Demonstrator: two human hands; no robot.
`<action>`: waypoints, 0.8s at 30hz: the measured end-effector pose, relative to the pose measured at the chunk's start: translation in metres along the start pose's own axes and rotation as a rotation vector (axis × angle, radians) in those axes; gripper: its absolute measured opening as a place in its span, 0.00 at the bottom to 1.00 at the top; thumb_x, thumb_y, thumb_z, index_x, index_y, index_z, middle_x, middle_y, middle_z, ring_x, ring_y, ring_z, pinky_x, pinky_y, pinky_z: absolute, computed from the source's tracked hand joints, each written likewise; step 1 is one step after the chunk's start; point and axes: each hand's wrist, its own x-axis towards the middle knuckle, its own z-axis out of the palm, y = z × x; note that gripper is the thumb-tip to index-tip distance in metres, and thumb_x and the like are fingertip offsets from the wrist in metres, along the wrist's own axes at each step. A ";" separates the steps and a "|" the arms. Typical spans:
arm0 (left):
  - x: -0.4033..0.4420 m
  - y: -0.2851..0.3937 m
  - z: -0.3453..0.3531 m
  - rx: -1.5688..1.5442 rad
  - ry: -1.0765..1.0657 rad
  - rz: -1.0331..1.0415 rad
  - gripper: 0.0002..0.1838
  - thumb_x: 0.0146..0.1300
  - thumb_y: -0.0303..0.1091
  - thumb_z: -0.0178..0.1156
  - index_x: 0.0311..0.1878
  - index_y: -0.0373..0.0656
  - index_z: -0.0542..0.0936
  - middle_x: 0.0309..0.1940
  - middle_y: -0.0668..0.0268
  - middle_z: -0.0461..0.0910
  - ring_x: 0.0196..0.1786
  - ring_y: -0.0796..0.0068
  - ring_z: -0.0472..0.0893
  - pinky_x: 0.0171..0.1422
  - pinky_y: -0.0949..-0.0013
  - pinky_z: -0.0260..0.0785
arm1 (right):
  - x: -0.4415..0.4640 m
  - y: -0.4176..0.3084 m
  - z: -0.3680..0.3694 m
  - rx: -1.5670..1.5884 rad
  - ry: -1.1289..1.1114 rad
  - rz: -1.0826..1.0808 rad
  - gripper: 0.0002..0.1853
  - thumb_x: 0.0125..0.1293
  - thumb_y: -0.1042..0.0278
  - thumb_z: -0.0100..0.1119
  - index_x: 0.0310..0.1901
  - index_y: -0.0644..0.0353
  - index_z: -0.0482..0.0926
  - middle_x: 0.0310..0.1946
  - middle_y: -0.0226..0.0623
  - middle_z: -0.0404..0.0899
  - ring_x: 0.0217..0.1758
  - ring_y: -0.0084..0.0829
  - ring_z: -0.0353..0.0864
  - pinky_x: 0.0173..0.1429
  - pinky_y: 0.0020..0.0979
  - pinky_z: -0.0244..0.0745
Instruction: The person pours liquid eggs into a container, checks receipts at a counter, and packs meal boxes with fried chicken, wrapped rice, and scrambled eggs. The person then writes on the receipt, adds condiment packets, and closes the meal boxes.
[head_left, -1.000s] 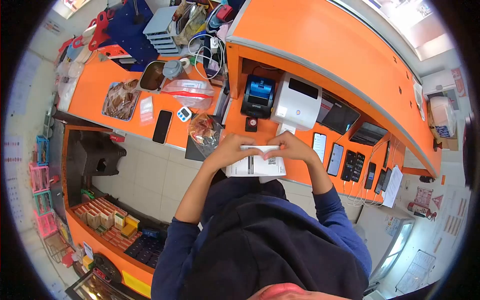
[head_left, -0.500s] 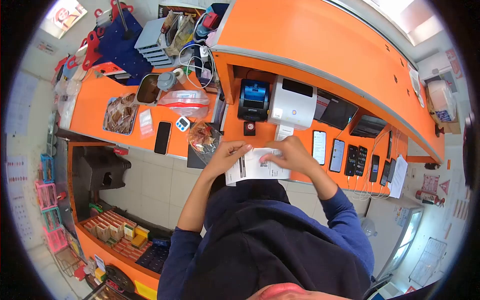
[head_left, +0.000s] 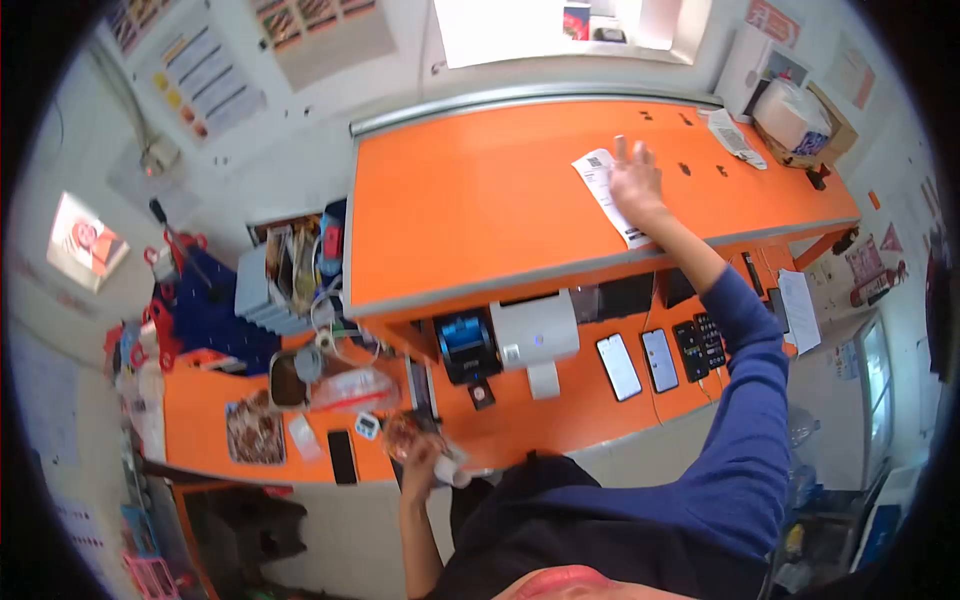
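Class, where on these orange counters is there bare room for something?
Bare: the raised counter, from its left edge to the paper slip by the right hand; on the lower counter, a patch in front of the white device, left of the phone row. Crowded: that row and around the timer.

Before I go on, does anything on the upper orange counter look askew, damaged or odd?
Yes: several dark marks interrupt the plain orange of the upper counter near the right hand; whether chips or stains, I cannot tell. The white slip at that hand lies slanted to the counter's edge.
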 end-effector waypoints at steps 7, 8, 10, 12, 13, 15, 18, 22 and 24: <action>-0.033 -0.049 0.002 -0.661 -0.014 -0.503 0.11 0.62 0.24 0.58 0.48 0.38 0.74 0.43 0.67 0.76 0.44 0.75 0.78 0.51 0.70 0.70 | 0.136 -0.031 0.070 0.110 -0.190 0.128 0.20 0.69 0.65 0.35 0.62 0.49 0.63 0.56 0.43 0.69 0.63 0.41 0.65 0.66 0.63 0.47; -0.034 -0.066 -0.007 -0.698 -0.065 -0.508 0.14 0.61 0.23 0.58 0.50 0.37 0.74 0.45 0.66 0.77 0.44 0.73 0.78 0.51 0.69 0.71 | 0.149 -0.035 0.074 0.142 -0.183 0.158 0.19 0.69 0.66 0.36 0.60 0.48 0.65 0.54 0.41 0.71 0.62 0.41 0.67 0.66 0.63 0.47; -0.031 -0.036 0.001 -0.709 -0.004 -0.537 0.16 0.60 0.21 0.58 0.52 0.37 0.73 0.49 0.64 0.77 0.45 0.72 0.79 0.51 0.68 0.72 | 0.167 -0.039 0.085 0.118 -0.133 0.207 0.17 0.69 0.68 0.35 0.58 0.49 0.65 0.49 0.41 0.75 0.59 0.42 0.71 0.65 0.65 0.48; -0.032 -0.026 -0.011 -0.733 0.073 -0.575 0.19 0.59 0.20 0.58 0.55 0.36 0.72 0.52 0.63 0.76 0.45 0.71 0.80 0.52 0.68 0.72 | 0.171 -0.040 0.092 0.131 -0.050 0.231 0.14 0.69 0.68 0.36 0.53 0.51 0.67 0.43 0.39 0.79 0.55 0.40 0.75 0.63 0.66 0.51; -0.037 -0.036 -0.024 -0.733 0.057 -0.592 0.21 0.59 0.19 0.57 0.56 0.36 0.71 0.54 0.62 0.75 0.48 0.70 0.79 0.53 0.67 0.72 | 0.169 -0.039 0.094 0.126 0.019 0.240 0.13 0.69 0.67 0.37 0.52 0.52 0.67 0.41 0.38 0.79 0.53 0.40 0.76 0.62 0.65 0.52; -0.048 -0.062 -0.047 -0.758 0.032 -0.625 0.24 0.58 0.17 0.57 0.60 0.36 0.70 0.57 0.60 0.73 0.53 0.69 0.78 0.56 0.65 0.71 | 0.161 -0.040 0.077 0.125 0.091 0.230 0.13 0.69 0.67 0.38 0.52 0.53 0.68 0.40 0.37 0.79 0.52 0.39 0.77 0.62 0.65 0.54; -0.058 -0.032 -0.060 -0.558 0.206 -0.379 0.32 0.52 0.13 0.57 0.63 0.37 0.67 0.58 0.60 0.72 0.60 0.68 0.72 0.60 0.64 0.70 | 0.138 -0.047 0.022 0.113 0.468 0.142 0.12 0.66 0.65 0.46 0.49 0.52 0.73 0.37 0.33 0.80 0.48 0.35 0.78 0.56 0.63 0.58; -0.038 0.069 -0.088 -0.276 0.271 0.004 0.44 0.45 0.11 0.61 0.69 0.43 0.60 0.64 0.59 0.66 0.64 0.63 0.70 0.62 0.62 0.70 | 0.002 -0.113 -0.128 0.949 0.395 -0.202 0.10 0.63 0.72 0.51 0.46 0.57 0.75 0.27 0.38 0.75 0.32 0.32 0.76 0.47 0.43 0.67; -0.046 0.103 -0.114 -0.192 0.313 0.168 0.49 0.44 0.10 0.62 0.71 0.44 0.55 0.67 0.58 0.59 0.65 0.64 0.67 0.65 0.62 0.67 | -0.082 -0.169 -0.159 1.083 0.228 -0.430 0.11 0.62 0.74 0.52 0.47 0.57 0.75 0.24 0.38 0.72 0.27 0.32 0.74 0.40 0.34 0.69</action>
